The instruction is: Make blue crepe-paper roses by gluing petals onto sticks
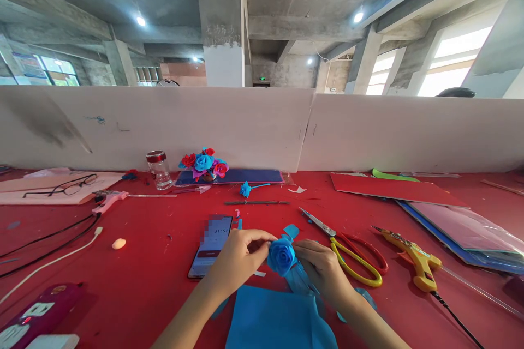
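Gentleness suits this work, I'd say: the left hand [241,253] pinches the blue rose [281,257] beyond the blue sheet [272,319], and the right hand [323,267], bunched at the flower's other edge, its hold hidden from me, should press lightly to spare the curl.

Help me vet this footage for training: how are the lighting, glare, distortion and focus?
Head view: the right-hand windows glare white and a ceiling lamp blooms; head view: a right-hand pillar leans outward, probably wide-angle stretching; head view: the blue paper rose is fairly sharp; head view: part of the phone screen is pixelated.
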Action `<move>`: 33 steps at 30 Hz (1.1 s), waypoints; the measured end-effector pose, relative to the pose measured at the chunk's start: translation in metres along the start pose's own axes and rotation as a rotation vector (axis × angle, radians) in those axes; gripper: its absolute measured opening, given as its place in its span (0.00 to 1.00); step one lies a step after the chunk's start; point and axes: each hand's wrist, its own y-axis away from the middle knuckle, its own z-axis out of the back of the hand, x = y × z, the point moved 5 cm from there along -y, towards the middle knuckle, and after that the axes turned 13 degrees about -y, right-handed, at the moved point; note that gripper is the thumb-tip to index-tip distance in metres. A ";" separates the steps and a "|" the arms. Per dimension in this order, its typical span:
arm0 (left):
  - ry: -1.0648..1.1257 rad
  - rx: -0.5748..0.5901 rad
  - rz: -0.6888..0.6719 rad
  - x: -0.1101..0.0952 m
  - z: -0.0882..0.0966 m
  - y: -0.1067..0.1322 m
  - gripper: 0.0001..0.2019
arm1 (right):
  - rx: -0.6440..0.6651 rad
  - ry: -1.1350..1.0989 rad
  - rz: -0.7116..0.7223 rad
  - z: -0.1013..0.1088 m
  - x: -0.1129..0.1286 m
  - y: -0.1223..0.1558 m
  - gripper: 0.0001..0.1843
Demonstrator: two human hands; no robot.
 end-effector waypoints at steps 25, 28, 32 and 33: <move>0.046 -0.202 -0.015 -0.005 0.018 0.002 0.16 | -0.122 -0.195 -0.182 0.003 -0.008 -0.002 0.16; 0.106 -0.244 -0.012 -0.002 0.018 0.000 0.14 | -0.289 -0.492 -0.419 0.006 -0.018 0.000 0.15; 0.095 -0.169 0.026 0.001 0.001 -0.002 0.13 | -0.455 -0.968 -0.664 0.001 -0.025 0.003 0.13; 0.079 -0.123 0.036 0.001 -0.005 -0.001 0.13 | -0.458 -1.048 -0.691 -0.001 -0.025 0.003 0.12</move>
